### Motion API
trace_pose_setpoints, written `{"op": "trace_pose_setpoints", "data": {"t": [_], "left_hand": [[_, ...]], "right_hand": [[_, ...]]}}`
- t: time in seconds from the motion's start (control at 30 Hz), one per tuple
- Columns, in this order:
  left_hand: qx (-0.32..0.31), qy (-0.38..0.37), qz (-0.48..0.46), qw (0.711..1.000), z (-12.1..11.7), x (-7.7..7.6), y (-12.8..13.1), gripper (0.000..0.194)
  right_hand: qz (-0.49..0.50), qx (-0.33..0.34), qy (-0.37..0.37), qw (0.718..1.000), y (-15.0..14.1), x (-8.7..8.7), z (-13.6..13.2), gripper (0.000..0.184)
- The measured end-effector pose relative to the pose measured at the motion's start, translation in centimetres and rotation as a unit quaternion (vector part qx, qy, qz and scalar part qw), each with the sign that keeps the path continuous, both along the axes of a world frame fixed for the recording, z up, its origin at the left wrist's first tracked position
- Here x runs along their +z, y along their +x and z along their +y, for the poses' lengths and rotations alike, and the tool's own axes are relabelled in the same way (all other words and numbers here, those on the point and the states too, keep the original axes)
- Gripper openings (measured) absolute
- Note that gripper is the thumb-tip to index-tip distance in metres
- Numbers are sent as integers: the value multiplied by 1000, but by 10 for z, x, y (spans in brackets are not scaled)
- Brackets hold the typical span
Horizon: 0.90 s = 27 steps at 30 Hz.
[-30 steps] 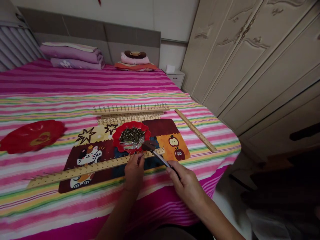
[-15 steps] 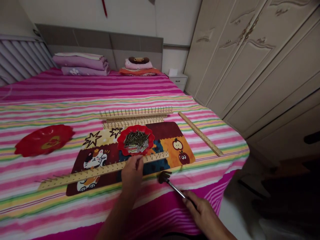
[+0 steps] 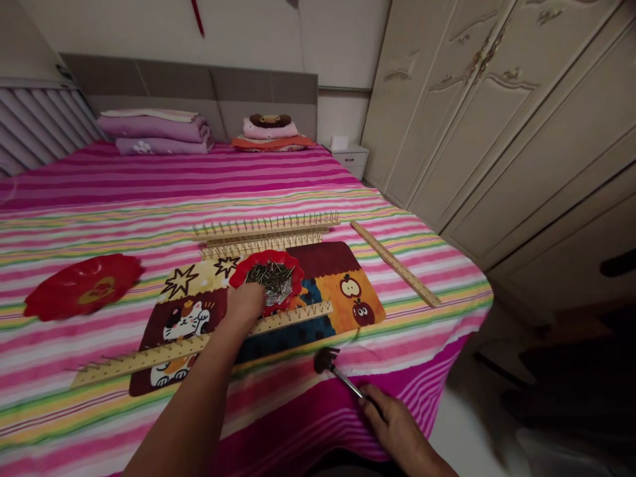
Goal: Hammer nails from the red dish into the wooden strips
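My left hand (image 3: 248, 303) is at the near left rim of a red scalloped bowl (image 3: 239, 270), over a pile of loose nails (image 3: 271, 273). Its fingertips are hidden behind the hand. Beneath my left forearm runs a pale wooden strip (image 3: 293, 317) with a row of nails standing along it. My right hand (image 3: 392, 421) is closed around the handle of a hammer (image 3: 342, 377), whose dark claw head rests low over the striped cloth. Bowl and strip lie on a patterned mat (image 3: 365, 262) with a cat and apples.
More nail-studded strips (image 3: 268, 228) lie behind the bowl. A strip without standing nails (image 3: 395, 263) lies at the right. To the left is a red scalloped plate (image 3: 69, 288). Folded bedding (image 3: 154, 132) sits at the headboard; wardrobe doors (image 3: 477, 132) stand at right.
My left hand has moved from the wooden strip forward and left to the bowl of nails. My right hand keeps the hammer in nearly the same place.
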<state>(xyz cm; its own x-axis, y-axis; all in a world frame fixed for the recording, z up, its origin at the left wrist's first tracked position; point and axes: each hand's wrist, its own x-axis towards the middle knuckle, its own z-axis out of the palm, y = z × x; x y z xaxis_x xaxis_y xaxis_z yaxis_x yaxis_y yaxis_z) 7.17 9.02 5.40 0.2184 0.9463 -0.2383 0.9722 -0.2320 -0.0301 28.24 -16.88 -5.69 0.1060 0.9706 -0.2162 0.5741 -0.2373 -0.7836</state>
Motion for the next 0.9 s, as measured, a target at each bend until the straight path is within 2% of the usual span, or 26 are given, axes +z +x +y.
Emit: {"op": "trace_pose_setpoints", "data": {"t": [0.2,0.33,0.43,0.5,0.6,0.67,0.7,0.8,0.9], "left_hand": [[-35,7,-12,999,0,-6,-5,27],[-35,37,-19,999,-1,3,-13,28],[7,64,-129,990,-12,14,-24,23],[50,54,-278,958,-25,19,-31,20],[114,-24,-502,857,-48,15,-36,29],[150,-80,-586,792,-62,6,-34,36],[165,-100,-606,772,-67,0,-33,37],[192,-104,-623,751,-76,-19,-25,34],[211,-43,-611,762,-80,-35,-15,30]], "right_hand": [[-7,1,10,1000,-1,0,2,28],[-11,3,13,1000,-2,2,0,28],[-19,6,10,1000,-3,3,0,28],[-22,5,8,1000,-3,4,0,28],[-27,4,10,1000,-4,4,1,28],[-30,8,10,999,-4,4,1,29],[-31,10,10,999,-4,4,1,29],[-37,10,10,999,-4,6,1,29],[-43,12,3,999,-4,8,0,29]]}}
